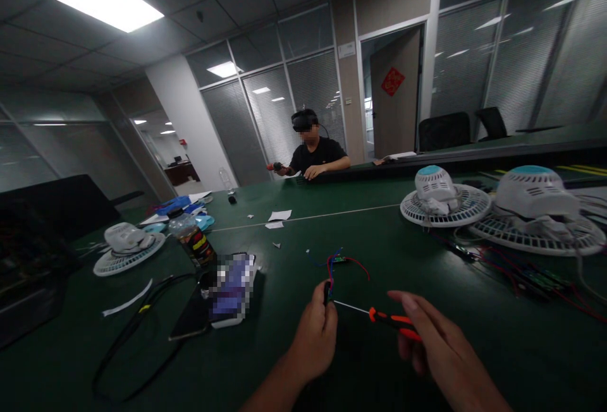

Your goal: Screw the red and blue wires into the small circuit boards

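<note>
My left hand [317, 335] is closed around a small dark part [327, 292] with red and blue wires [331, 271] rising from its top. The tip of an orange and black screwdriver [389, 319] reaches that part from the right. Its handle lies against my right hand [439, 342], between the thumb side and the curled lower fingers; the index finger and thumb look apart from it. Just beyond my left hand, a small green circuit board [338, 260] rests on the table with wires attached.
White fan parts [446, 203] and wired boards [545, 278] lie at the right. Phones [192, 312], a bottle [192, 235], a black cable [111, 342] and another fan part [128, 259] occupy the left. Across the green table [284, 273], a person [317, 153] holds a tool.
</note>
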Demonstrator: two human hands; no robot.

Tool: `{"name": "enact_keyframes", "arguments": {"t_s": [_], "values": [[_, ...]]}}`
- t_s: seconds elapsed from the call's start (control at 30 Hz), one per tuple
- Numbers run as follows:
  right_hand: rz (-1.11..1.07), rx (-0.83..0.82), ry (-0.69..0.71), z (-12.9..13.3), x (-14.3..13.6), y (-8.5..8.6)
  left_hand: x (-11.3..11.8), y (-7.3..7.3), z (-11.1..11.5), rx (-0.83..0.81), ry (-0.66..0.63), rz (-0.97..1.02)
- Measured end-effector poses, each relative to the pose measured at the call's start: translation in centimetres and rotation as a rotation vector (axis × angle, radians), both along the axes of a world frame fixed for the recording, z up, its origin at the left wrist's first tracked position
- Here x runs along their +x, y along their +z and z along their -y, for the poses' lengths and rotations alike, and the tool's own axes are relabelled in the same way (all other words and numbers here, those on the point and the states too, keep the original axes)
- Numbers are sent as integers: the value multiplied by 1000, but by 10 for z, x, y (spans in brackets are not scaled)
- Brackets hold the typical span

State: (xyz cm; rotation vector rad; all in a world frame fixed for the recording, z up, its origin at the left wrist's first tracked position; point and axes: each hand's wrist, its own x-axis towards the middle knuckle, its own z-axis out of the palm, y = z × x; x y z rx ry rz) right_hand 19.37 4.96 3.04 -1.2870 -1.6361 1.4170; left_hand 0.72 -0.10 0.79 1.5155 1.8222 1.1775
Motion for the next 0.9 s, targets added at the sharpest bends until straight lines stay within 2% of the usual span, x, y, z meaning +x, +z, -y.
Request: {"name": "enact_keyframes", "arguments": {"t_s": [0.13,0.27,0.47,0.7,0.9], "values": [[54,41,-1,-1,0,-1,0,0,0,-16,9,-3],[-4,119,-25,-1,0,-2,1,1,1,-1,5,4],[37,-2,20,0,0,3,1,2,1,-20,34,10],[34,134,-19,0,-2,4,1,2,1,10,1,3],[77,-2,38,-1,0,2,0,-1,1,4,8,9]]}}
